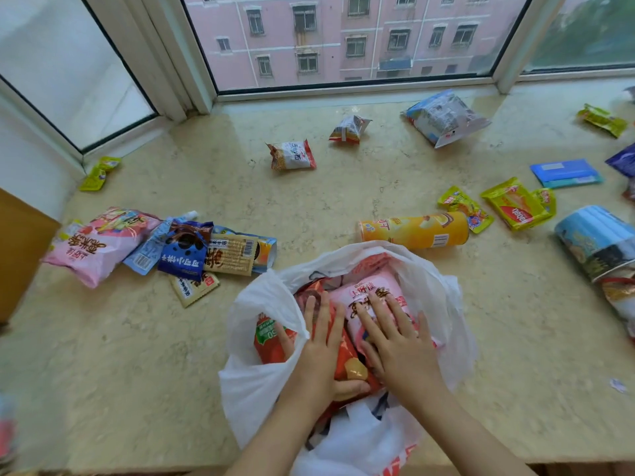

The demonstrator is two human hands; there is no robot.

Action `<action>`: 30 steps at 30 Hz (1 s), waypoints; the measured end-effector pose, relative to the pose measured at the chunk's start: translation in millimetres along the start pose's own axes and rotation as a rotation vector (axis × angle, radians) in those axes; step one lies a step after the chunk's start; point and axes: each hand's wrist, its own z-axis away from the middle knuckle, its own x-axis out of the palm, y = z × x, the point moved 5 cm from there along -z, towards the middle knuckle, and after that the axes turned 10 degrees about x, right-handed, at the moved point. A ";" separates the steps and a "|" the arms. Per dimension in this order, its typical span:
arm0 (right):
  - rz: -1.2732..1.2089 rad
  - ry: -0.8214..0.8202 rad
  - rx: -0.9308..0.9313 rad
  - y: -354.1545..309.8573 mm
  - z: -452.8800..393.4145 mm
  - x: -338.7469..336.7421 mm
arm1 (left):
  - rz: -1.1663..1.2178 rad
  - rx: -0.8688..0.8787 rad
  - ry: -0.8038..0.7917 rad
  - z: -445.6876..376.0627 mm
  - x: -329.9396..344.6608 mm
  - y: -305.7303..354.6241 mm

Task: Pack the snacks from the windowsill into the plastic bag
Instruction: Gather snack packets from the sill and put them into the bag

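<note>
Fingers (385, 314) of the right hand (398, 341) lie straight and spread, pressing flat on a pink packet (374, 297) inside the white bag (261, 383) on the windowsill (343, 187). Beside it, the left hand (321, 352) reaches into the bag, fingers extended over a red packet (347, 359), thumb tucked beneath it. Just behind the bag lies a yellow tube (414, 230) on its side. Left of the bag sits a cluster of snacks, including a pink pack (99, 243) and a blue pack (184, 250). Well behind the bag, near the window, lie two small packets (292, 154).
</note>
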 end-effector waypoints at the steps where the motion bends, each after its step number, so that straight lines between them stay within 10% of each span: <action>1: 0.005 0.010 0.031 1.5 -0.4 0.2 | -0.020 0.035 0.002 -5.8 -0.4 0.1; 14: -0.054 0.073 0.181 11.3 -11.2 -19.6 | -0.267 0.104 -0.132 -32.3 -54.9 23.9; 22: -0.269 0.171 0.090 -6.7 -19.1 -87.3 | -0.283 0.040 0.400 4.7 -128.8 28.9; 30: -0.315 0.300 -0.074 -68.8 -37.3 -153.4 | -0.263 -0.113 0.379 46.3 -157.1 -54.6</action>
